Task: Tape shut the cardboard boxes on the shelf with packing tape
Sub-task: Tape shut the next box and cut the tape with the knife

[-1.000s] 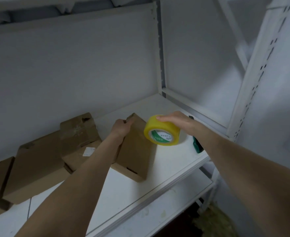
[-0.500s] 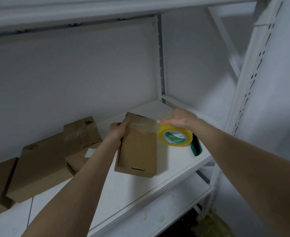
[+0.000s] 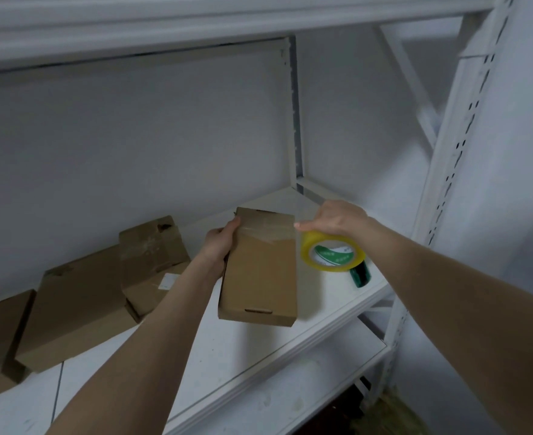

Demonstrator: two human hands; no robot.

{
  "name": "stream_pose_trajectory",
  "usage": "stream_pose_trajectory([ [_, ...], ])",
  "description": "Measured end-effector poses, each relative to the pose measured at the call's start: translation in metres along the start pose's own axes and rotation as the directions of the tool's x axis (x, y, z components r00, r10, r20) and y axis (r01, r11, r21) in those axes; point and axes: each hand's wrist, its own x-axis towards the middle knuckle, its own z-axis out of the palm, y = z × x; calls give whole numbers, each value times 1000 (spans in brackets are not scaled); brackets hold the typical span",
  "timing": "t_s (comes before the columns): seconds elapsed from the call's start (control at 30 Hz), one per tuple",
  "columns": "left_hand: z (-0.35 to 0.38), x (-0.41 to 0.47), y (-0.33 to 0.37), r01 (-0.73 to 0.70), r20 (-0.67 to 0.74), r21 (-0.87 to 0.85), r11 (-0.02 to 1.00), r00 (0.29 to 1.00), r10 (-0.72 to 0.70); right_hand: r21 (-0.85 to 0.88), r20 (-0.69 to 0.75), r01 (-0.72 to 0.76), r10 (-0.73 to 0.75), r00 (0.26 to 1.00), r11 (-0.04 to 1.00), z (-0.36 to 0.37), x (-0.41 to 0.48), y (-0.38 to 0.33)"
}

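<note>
At left, spare boxes point(image 3: 70, 309) run off the frame, the left hand point(image 3: 219, 246) grips the middle box point(image 3: 258, 277) on the shelf point(image 3: 258, 356), and the right hand point(image 3: 337, 218) clasps the yellow tape roll point(image 3: 309, 246) — half hiding something dark green point(image 3: 361, 276).

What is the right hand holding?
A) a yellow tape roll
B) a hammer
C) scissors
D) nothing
A: the right hand grips the yellow tape roll, its clear strip stretched across the box that the left hand holds.
</note>
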Motion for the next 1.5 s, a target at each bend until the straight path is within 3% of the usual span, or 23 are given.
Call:
stream_pose_trajectory([
  [0.23,-9,-2,-11,52,9,-54,997,999,-52,-4,3,-24,24,1000,1000,15,6,-6],
  [0.47,-19,-5,-30,258,178,-109,960,955,-237,-45,-5,-33,33,999,998,40,5,-13],
  [0.57,-11,-4,-28,245,94,-31,969,966,-241,-79,8,-30,31,999,996,44,6,-21],
  [0.73,0,4,-36,132,-1,288,949,991,-137,-93,34,-36,39,999,995,45,12,-26],
  [0.93,-9,20,-43,178,-53,301,937,984,-170,359,190,-17,-55,980,933,19,8,3],
  [1.1,-7,32,-37,197,-18,105,975,980,-196,557,90,-17,-40,995,830,6,10,12],
  [1.5,-15,34,-27,196,55,42,980,979,-198,277,59,31,-49,997,960,-2,1,5],
])
